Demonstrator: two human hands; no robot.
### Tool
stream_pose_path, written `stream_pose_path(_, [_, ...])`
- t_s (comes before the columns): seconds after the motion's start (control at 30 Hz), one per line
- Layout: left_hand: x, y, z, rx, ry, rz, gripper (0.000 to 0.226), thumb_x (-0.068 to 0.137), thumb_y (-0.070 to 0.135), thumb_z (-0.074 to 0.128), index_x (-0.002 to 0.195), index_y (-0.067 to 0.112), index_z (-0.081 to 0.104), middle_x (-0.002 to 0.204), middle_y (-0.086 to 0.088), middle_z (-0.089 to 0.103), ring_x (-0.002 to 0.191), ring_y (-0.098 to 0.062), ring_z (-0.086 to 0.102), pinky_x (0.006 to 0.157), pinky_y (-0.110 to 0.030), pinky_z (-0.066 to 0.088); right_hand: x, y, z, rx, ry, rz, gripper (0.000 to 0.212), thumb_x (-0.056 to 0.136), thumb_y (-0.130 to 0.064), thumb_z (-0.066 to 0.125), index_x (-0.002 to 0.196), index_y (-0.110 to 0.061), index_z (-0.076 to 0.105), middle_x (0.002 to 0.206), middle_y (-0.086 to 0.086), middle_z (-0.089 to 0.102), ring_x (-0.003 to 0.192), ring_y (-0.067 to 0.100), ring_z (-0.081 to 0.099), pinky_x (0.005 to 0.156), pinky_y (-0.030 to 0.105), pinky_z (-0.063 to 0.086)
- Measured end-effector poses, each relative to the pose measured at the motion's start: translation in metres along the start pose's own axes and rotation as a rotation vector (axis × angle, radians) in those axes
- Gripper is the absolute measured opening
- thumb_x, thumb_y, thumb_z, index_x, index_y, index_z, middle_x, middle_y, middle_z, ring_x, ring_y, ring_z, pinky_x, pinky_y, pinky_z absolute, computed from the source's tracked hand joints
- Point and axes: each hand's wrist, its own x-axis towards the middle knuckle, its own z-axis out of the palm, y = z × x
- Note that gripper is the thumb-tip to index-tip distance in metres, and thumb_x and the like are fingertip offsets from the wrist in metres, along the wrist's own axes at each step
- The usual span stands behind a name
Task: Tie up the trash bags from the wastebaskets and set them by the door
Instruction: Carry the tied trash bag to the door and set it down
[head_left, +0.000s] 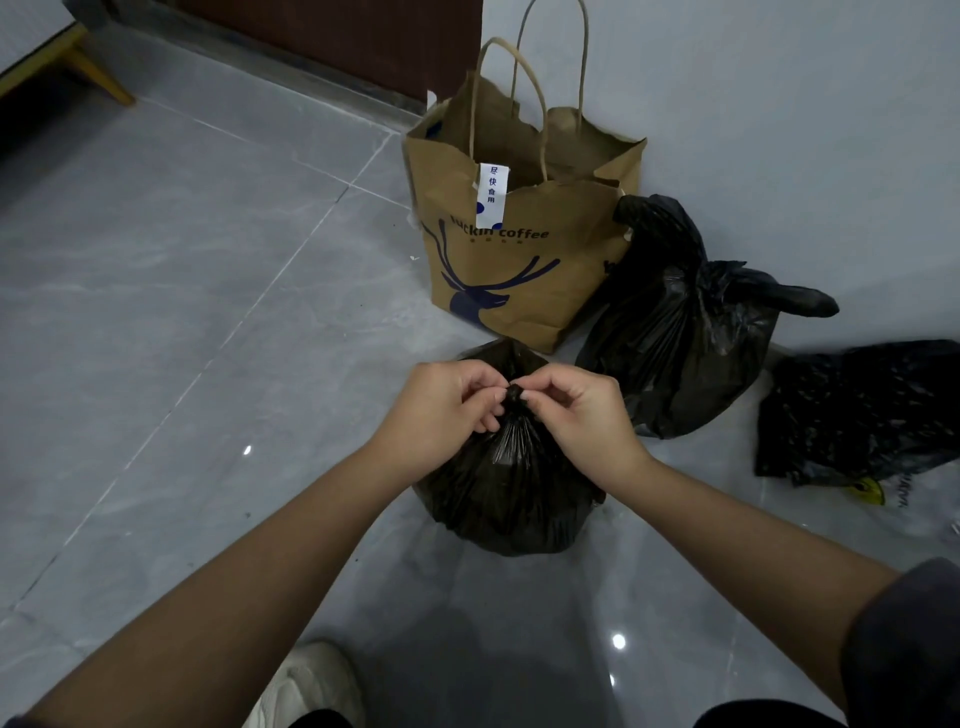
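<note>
- The near trash bag (511, 499) sits on the floor (208, 312) directly in front of the person. Its plastic is gathered to a narrow neck at the top, which keeps the contents in while the closure is made.
- The left hand (441, 410) is curled nearly closed, thumb and fingertips pinching the left side of the knot (514, 393).
- The right hand (582, 415) is likewise almost closed and pinches the right side of the same knot. The opposed grip suggests the two hands are pulling apart to draw it tight.
- Judgement: the tying of this bag is at its last stage; the pleats below the knot are already taut.
- A second black bag (680, 332) lies tied just beyond, resting against the paper coffee bag (519, 249), which stands upright against the wall (779, 104).
- A third black bag (857, 410) lies flatter to the right, near the wall; whether it is tied cannot be told.
- The dark door (337, 36) is just past the paper bag, so the bags appear grouped here as the drop point.
- Judgement: the near bag probably needs only a short shift toward the others.
</note>
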Motion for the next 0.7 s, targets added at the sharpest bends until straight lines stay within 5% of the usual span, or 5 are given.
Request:
stream_pose_path(0.13, [0.002, -0.005, 0.001, 0.050, 0.052, -0.009, 0.014, 0.090, 0.004, 0.057, 0.087, 0.014, 0.068, 0.066, 0.003, 0.067, 0.059, -0.006, 0.066, 0.063, -0.023, 0.057, -0.002, 0.000, 0.000, 0.078, -0.101, 0.051, 0.019, 0.085, -0.001, 0.062, 0.101, -0.011, 0.069, 0.091, -0.005, 0.068, 0.086, 0.010, 0.066, 0.080, 0.024, 0.054])
stream_pose_path(0.33, [0.003, -0.007, 0.005, -0.217, 0.039, -0.198, 0.015, 0.091, 0.004, 0.057, 0.083, 0.010, 0.067, 0.069, -0.009, 0.067, 0.056, -0.009, 0.067, 0.060, -0.024, 0.058, 0.001, -0.001, -0.002, 0.063, -0.175, 0.009, 0.021, 0.083, 0.000, 0.060, 0.094, -0.018, 0.066, 0.083, -0.021, 0.060, 0.078, 0.007, 0.059, 0.069, 0.030, 0.051])
stream_pose_path(0.5, [0.004, -0.007, 0.010, -0.294, 0.070, -0.295, 0.009, 0.090, 0.002, 0.057, 0.088, 0.002, 0.066, 0.069, -0.010, 0.066, 0.054, -0.009, 0.067, 0.060, -0.025, 0.060, 0.000, 0.004, -0.006, -0.009, -0.233, -0.034, 0.015, 0.082, 0.001, 0.059, 0.087, -0.012, 0.066, 0.090, 0.000, 0.065, 0.084, 0.014, 0.060, 0.069, 0.032, 0.051])
stream_pose_path(0.7, [0.002, -0.008, 0.011, -0.269, 0.117, -0.317, 0.009, 0.091, 0.005, 0.058, 0.088, 0.006, 0.067, 0.069, -0.007, 0.065, 0.056, -0.010, 0.067, 0.059, -0.023, 0.058, -0.002, 0.004, -0.006, -0.080, -0.268, -0.001, 0.011, 0.079, -0.018, 0.071, 0.089, -0.016, 0.066, 0.091, -0.003, 0.067, 0.087, 0.008, 0.061, 0.073, 0.026, 0.050])
